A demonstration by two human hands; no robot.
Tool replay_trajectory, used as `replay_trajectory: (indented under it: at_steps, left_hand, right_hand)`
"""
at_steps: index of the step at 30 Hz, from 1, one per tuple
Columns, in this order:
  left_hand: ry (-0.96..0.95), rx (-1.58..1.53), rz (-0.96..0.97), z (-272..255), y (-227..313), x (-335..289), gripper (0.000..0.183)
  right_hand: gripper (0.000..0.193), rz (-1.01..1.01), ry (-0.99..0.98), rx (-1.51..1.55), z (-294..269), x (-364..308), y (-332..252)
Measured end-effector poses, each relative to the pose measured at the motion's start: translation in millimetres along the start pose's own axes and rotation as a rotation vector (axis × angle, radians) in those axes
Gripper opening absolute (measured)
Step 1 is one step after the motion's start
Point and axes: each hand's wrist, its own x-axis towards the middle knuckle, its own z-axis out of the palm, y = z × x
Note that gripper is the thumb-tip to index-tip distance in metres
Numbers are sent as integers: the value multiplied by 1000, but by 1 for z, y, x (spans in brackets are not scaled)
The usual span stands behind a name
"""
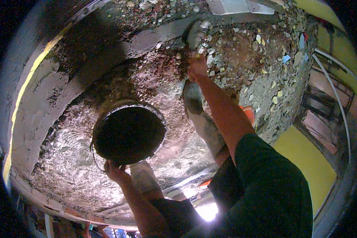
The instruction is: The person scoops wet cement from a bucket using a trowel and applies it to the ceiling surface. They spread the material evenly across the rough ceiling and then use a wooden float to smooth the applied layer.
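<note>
A round bucket (161, 115) with a pale, crusted rim and a thin wire handle stands left of the middle. Its inside is too dark to make out. My left hand (117, 173) is closed on its near edge, by the handle. Farther off, my right arm stretches out over the rubble. My right hand (197, 68) is closed, low over reddish-brown soil and stones, beside my mud-grey right foot (192, 97). Whatever it grips is hidden. A grey, curved shape (193, 35) lies just beyond that hand; I cannot tell if it is a tool.
Loose stones and broken chips (265, 59) cover the ground to the right. A smooth grey band of mortar (154, 36) curves across the far side, with a yellow line (31, 79) at left. An orange object (248, 114) sits beside my right forearm.
</note>
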Motion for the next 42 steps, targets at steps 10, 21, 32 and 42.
replay_trajectory:
  at_steps: [10, 21, 32, 42]
  left_hand:
    - [-8, 55, 27, 5, 8, -3, 30]
    - [19, -30, -9, 2, 4, -2, 31]
    - [-31, -22, 36, 3, 10, -5, 29]
    - [-30, -49, -7, 4, 11, -1, 26]
  right_hand:
    - [21, -219, -440, 23, 69, -22, -36]
    - [19, -129, -192, 201, 119, -15, -137]
    - [14, -272, -459, -271, 159, -27, -108]
    - [15, -32, -202, 256, 100, -77, -68]
